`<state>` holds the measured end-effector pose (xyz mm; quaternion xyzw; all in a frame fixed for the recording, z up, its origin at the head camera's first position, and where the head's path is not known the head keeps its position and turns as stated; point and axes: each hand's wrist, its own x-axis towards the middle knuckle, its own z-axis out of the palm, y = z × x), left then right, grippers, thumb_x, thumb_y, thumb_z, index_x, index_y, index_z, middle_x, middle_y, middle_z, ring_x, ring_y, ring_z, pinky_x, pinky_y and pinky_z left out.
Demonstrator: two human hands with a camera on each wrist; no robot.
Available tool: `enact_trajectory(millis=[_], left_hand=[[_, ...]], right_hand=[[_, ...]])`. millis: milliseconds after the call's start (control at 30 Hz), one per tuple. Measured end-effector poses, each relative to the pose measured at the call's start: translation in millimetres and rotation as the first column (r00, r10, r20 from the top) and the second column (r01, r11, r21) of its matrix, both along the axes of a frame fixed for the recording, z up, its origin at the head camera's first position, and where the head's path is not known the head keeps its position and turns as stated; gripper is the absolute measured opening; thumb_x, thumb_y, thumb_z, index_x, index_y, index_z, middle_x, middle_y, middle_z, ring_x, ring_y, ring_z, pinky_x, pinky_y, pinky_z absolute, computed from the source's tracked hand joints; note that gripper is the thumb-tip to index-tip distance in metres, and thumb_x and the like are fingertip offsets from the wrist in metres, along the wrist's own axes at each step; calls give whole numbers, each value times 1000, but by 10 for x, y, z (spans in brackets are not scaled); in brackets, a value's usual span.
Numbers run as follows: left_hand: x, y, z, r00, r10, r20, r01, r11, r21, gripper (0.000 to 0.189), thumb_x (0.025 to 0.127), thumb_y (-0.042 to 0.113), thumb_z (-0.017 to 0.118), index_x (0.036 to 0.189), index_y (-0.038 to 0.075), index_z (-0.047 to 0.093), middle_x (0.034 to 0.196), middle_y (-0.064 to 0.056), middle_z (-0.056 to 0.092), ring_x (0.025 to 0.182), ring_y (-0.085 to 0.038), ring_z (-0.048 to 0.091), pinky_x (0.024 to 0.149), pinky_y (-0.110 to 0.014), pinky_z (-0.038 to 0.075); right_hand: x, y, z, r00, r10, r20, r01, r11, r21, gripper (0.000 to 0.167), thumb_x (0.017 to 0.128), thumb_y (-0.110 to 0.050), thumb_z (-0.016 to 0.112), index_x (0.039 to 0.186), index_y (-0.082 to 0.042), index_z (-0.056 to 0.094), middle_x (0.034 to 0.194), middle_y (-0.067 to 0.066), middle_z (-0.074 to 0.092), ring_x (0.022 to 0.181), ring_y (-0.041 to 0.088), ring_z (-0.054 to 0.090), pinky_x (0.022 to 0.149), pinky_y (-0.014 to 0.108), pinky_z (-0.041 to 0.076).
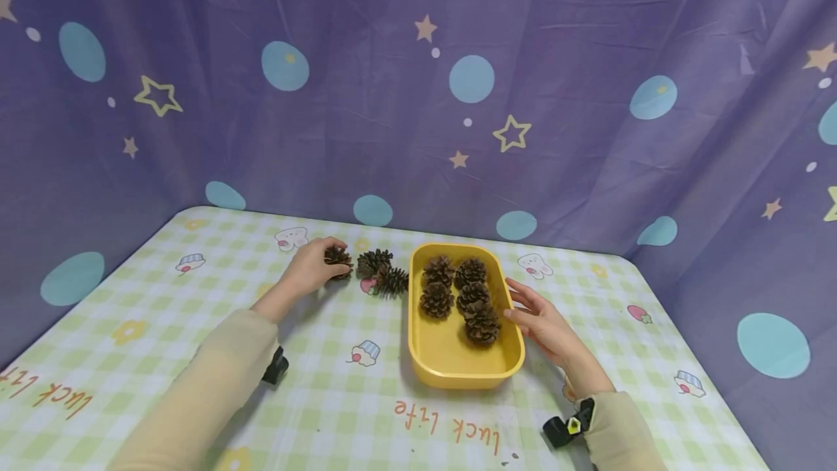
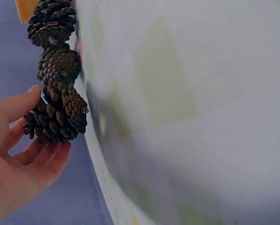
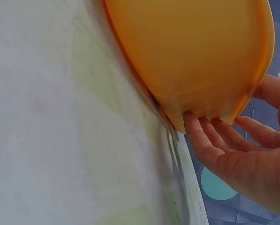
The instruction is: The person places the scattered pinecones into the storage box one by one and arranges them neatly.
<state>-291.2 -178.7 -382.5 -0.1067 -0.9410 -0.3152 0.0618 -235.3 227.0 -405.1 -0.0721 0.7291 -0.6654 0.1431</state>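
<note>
My left hand (image 1: 310,266) holds a brown pinecone (image 2: 60,115) at the left end of a short row on the table. Its thumb lies on one side of the cone and the fingers curve under the other. Just right of it are two more pinecones (image 1: 375,263), close together beside a yellow plastic bin (image 1: 434,363). Several pinecones (image 1: 437,299) lie inside the bin, mostly toward its far end. On the bin's right side, my right hand (image 1: 548,325) grips the wall, thumb at the rim and fingertips (image 3: 191,119) against the outside.
A checked green-and-white tablecloth (image 1: 314,398) with printed cupcakes, flowers and lettering covers the table. Behind it hangs a purple curtain (image 1: 392,115) with stars and blue ovals. Each wrist carries a black camera strap (image 1: 567,427).
</note>
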Motion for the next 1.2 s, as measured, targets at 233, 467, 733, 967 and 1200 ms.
enact_trajectory(millis=[233, 467, 733, 967, 1200], left_hand=[[67, 39, 97, 999, -13, -33, 13, 1000, -15, 46, 79, 19, 70, 120, 4, 56, 117, -23, 55, 108, -40, 51, 93, -53, 39], [139, 130, 178, 996, -54, -75, 52, 998, -28, 46, 78, 21, 71, 119, 7, 57, 118, -17, 56, 108, -35, 52, 93, -51, 40], [276, 320, 312, 982, -142, -120, 137, 989, -54, 46, 78, 24, 72, 118, 7, 58, 116, -12, 56, 107, -31, 53, 92, -48, 43], [395, 528, 441, 966, -222, -129, 213, 974, -80, 46, 78, 25, 72, 120, 11, 58, 117, -8, 56, 103, -26, 57, 95, -44, 43], [475, 769, 509, 938, -305, -162, 290, 951, -112, 46, 77, 29, 72, 118, 13, 59, 115, -5, 58, 107, -23, 54, 94, -40, 44]], right_hand=[[3, -5, 11, 1000, 11, -10, -11, 1000, 13, 65, 89, -9, 54, 145, -14, 22, 145, 18, 26, 120, 25, 44, 84, 26, 49], [6, -1, 4, 1000, 9, -5, -9, 1000, 13, 65, 89, -8, 54, 145, -14, 22, 144, 19, 27, 114, 18, 48, 80, 23, 49], [11, 0, 8, 1000, 14, -11, -14, 1000, 11, 66, 89, -10, 55, 145, -14, 22, 145, 19, 27, 122, 26, 41, 83, 24, 48], [19, -16, 17, 1000, 10, -6, -10, 1000, 12, 66, 89, -9, 55, 145, -13, 22, 145, 19, 27, 119, 25, 44, 82, 24, 48], [9, -13, 20, 1000, 9, -7, -9, 1000, 15, 65, 89, -8, 54, 145, -14, 22, 144, 19, 27, 118, 22, 45, 82, 24, 48]])
